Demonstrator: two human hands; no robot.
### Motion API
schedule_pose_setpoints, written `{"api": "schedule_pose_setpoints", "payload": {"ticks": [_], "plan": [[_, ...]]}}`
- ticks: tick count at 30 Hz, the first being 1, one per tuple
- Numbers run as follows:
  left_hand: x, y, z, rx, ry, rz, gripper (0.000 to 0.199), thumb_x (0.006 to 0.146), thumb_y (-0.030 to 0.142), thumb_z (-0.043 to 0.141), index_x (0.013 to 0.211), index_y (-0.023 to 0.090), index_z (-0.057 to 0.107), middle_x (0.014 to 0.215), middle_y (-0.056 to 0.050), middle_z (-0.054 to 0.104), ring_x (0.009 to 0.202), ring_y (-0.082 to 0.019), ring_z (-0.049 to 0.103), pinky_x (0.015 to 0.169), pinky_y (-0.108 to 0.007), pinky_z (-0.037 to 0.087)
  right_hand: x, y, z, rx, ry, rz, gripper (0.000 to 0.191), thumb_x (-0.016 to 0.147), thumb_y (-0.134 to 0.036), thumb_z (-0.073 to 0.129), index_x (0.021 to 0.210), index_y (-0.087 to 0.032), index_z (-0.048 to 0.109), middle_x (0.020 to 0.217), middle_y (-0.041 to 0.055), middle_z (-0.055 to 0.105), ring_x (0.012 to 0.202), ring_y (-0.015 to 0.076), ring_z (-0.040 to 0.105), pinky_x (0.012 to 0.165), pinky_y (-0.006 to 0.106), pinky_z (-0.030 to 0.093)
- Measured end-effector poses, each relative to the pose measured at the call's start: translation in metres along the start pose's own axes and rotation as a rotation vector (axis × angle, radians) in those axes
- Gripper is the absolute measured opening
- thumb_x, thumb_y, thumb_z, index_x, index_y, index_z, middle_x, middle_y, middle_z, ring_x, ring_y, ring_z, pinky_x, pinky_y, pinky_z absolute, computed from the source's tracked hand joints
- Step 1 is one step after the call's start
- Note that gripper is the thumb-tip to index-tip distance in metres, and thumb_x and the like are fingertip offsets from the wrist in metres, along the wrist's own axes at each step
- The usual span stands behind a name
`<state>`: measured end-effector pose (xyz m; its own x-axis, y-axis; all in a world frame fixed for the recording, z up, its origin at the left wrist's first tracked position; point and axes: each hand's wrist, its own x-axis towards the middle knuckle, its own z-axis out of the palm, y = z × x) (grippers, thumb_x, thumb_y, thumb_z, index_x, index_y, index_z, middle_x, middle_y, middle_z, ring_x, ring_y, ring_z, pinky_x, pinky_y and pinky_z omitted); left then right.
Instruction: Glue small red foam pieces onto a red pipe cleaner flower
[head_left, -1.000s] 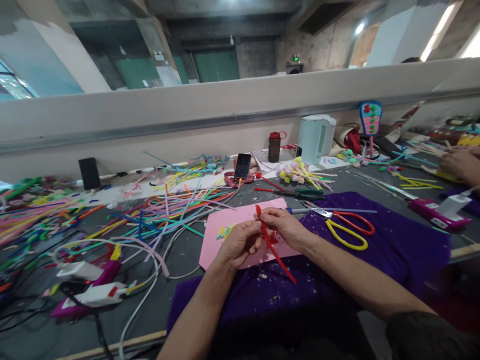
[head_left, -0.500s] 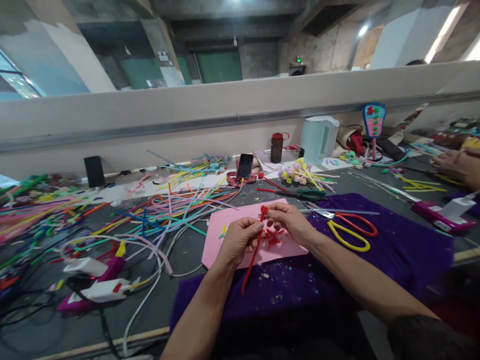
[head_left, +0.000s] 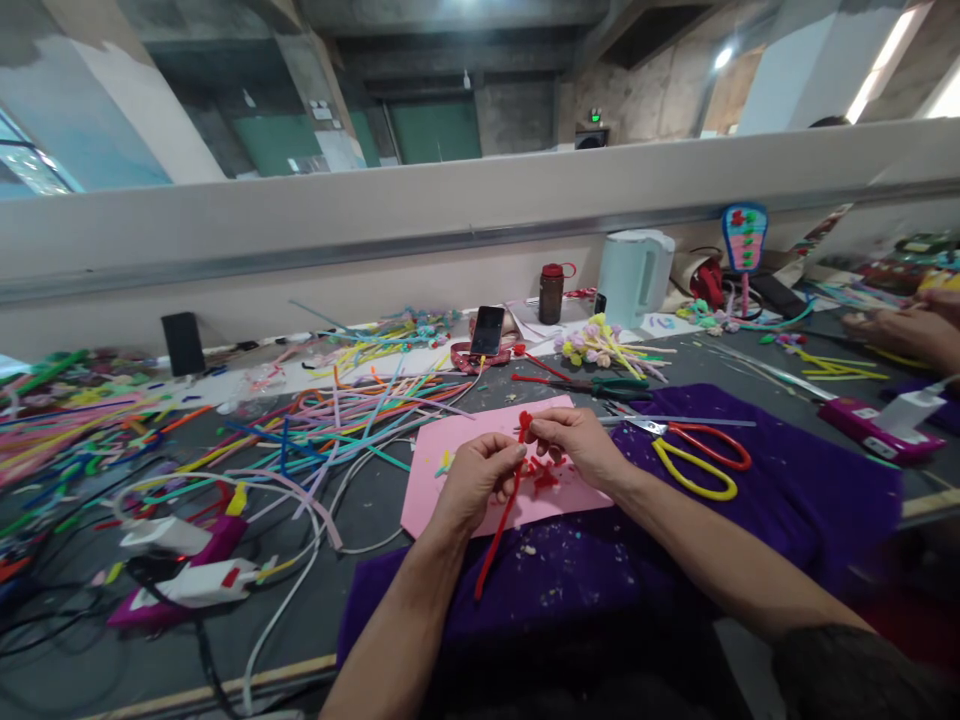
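Note:
A fuzzy red stem hangs from the pinched fingers of my left hand, its lower end over the purple cloth. At its top is a small red curled head, which the fingertips of my right hand pinch from the right side. Both hands are above a pink sheet. Short red pieces lie on that sheet, between and behind my hands. To the right, scissors with one red and one yellow handle rest on the purple cloth.
Many coloured stems spread over the left side, near power strips and cables. Behind the sheet are a phone, a brown bottle, a pale kettle and green-handled pliers. Another person's hands show at the far right.
The lower end of the red stem has swung slightly down and left. Both my hands keep their pinch. The view has shifted a little, and the other person's hands have moved slightly.

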<state>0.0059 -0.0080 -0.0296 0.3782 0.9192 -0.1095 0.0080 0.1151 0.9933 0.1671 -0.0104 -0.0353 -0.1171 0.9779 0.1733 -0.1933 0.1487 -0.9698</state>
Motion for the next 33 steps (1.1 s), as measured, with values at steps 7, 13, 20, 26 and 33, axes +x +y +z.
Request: {"api": "schedule_pose_setpoints", "payload": {"ticks": [7, 13, 20, 26, 33], "plan": [[0.000, 0.000, 0.001, -0.001, -0.032, 0.004, 0.024, 0.069, 0.036, 0.063, 0.068, 0.014, 0.053, 0.040, 0.005, 0.049, 0.030, -0.005, 0.037, 0.032, -0.015, 0.027, 0.001, 0.003, 0.000, 0.009, 0.000, -0.008, 0.021, 0.071, -0.033, 0.063, 0.074, -0.013, 0.066, 0.065, 0.0023, 0.062, 0.048, 0.0070, 0.051, 0.037, 0.016, 0.032], [0.000, -0.002, 0.000, 0.005, -0.053, 0.003, 0.025, 0.069, 0.036, 0.063, 0.068, 0.014, 0.053, 0.043, 0.004, 0.051, 0.031, -0.005, 0.039, 0.032, -0.015, 0.028, 0.001, 0.005, 0.001, 0.021, 0.016, 0.004, 0.024, 0.070, -0.036, 0.064, 0.076, -0.013, 0.066, 0.061, 0.0016, 0.061, 0.045, 0.0068, 0.049, 0.037, 0.017, 0.032], [0.001, 0.002, -0.005, -0.153, -0.081, -0.053, 0.024, 0.069, 0.034, 0.062, 0.064, 0.013, 0.051, 0.048, 0.003, 0.054, 0.030, -0.002, 0.033, 0.031, -0.014, 0.021, 0.003, -0.005, -0.010, -0.037, -0.077, 0.070, 0.035, 0.075, -0.042, 0.057, 0.094, -0.014, 0.064, 0.078, 0.0064, 0.065, 0.052, 0.0086, 0.054, 0.039, 0.017, 0.034], [-0.004, 0.007, -0.003, -0.132, -0.166, -0.099, 0.019, 0.068, 0.029, 0.061, 0.062, 0.013, 0.052, 0.049, 0.003, 0.056, 0.028, -0.001, 0.033, 0.030, -0.015, 0.019, 0.005, -0.012, -0.023, -0.216, -0.267, -0.078, 0.059, 0.063, -0.024, 0.070, 0.119, -0.021, 0.052, 0.101, 0.0056, 0.061, 0.070, 0.0097, 0.056, 0.060, 0.022, 0.046], [-0.005, 0.007, -0.001, -0.061, -0.188, -0.138, 0.020, 0.066, 0.029, 0.062, 0.061, 0.013, 0.052, 0.049, 0.002, 0.057, 0.027, -0.001, 0.035, 0.031, -0.016, 0.021, 0.003, -0.014, -0.020, -0.247, -0.342, -0.099, 0.045, 0.064, -0.025, 0.069, 0.107, -0.017, 0.060, 0.088, 0.0033, 0.062, 0.067, 0.0096, 0.055, 0.060, 0.022, 0.046]]}}
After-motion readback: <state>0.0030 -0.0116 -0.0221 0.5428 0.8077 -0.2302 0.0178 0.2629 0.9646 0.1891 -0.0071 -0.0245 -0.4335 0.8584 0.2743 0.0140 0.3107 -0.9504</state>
